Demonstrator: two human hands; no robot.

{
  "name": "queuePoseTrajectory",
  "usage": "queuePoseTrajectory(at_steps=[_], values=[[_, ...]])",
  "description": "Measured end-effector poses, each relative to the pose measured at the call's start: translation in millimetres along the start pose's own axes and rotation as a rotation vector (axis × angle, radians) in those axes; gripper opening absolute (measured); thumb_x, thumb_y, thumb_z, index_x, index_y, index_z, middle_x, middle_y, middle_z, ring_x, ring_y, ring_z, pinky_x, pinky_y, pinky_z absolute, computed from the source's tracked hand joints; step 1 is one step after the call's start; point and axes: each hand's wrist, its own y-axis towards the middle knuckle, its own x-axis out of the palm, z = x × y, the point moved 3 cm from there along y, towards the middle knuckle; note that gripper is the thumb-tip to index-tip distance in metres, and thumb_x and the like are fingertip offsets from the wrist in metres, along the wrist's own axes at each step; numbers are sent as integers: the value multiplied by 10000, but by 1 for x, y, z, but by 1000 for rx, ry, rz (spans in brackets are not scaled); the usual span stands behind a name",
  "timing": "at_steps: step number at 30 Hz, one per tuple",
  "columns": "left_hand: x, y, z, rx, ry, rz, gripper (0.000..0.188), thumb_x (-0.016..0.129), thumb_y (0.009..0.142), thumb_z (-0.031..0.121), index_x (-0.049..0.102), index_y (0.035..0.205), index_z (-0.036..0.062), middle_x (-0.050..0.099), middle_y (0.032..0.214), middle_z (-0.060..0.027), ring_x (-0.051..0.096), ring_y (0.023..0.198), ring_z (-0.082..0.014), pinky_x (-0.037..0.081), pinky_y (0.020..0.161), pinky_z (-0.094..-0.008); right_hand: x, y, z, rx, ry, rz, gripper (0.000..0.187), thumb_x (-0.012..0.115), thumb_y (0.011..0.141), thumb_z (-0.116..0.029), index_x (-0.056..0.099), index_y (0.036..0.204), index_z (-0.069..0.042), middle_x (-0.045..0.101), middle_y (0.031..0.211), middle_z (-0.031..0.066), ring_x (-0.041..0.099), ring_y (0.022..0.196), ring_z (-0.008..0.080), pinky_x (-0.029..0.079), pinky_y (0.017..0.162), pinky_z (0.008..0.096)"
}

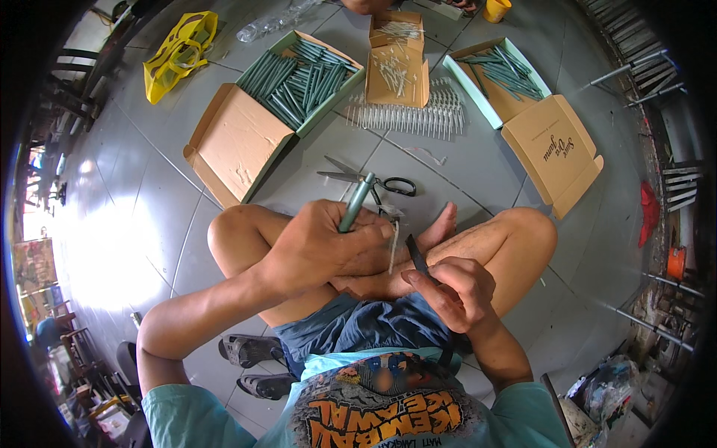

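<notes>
My left hand [317, 243] is closed round a shiny green pen-like tube [357, 201], which points up and away from me. By its fingertips hangs a thin whitish strip or stick [394, 250], with some clear film near its top; I cannot tell how it is attached. My right hand [457, 293], lower and to the right, pinches a narrow black piece [416, 255] between thumb and fingers; its exact kind is unclear. Scissors [347, 175] with black handles lie on the floor just beyond my left hand, blades spread.
An open box [216, 138] full of green tubes lies far left; another box [553, 142] holds fewer. Between them stands a small cardboard box [413, 56] with small white sticks, beside rows of clear thin pieces [407, 119]. A yellow bag [179, 56] and sandals [250, 349] are left.
</notes>
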Motion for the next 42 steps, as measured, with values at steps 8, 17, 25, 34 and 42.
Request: queuePoseTrajectory(at_steps=[8,17,25,34,42], values=[[-8,-17,18,249,456,223,258,707,867,200,711,964,-39,504,627,37,441,604,-13,415,528,-232,47,-22,34,1007,777,33,140,685,921,-164,710,962,-32,585,812,31,529,655,88,410,589,205],[-3,-32,-2,364,424,214,147,683,865,89,668,813,-47,643,650,-18,547,652,-23,495,628,-237,62,16,26,1477,1571,-59,343,661,938,-316,695,1029,13,578,778,-16,498,657,31,368,552,166],[-5,-33,-4,306,477,224,200,684,870,95,634,744,-52,671,669,-39,590,656,-46,511,653,-256,67,21,33,1495,1527,-158,355,744,863,-325,687,969,9,600,799,-20,517,672,25,386,560,168],[-3,-30,-9,277,537,178,206,670,861,120,699,987,-40,658,656,-22,579,642,-34,494,627,-240,72,17,36,1473,1668,-176,275,721,880,-285,687,932,-17,600,784,-21,533,687,36,372,557,172],[-8,-21,-18,308,239,164,445,474,992,291,582,1230,-68,549,726,14,483,642,-63,385,552,-226,43,21,32,1223,1105,-5,171,695,908,-212,689,931,-43,628,747,-47,526,699,35,342,929,251]])
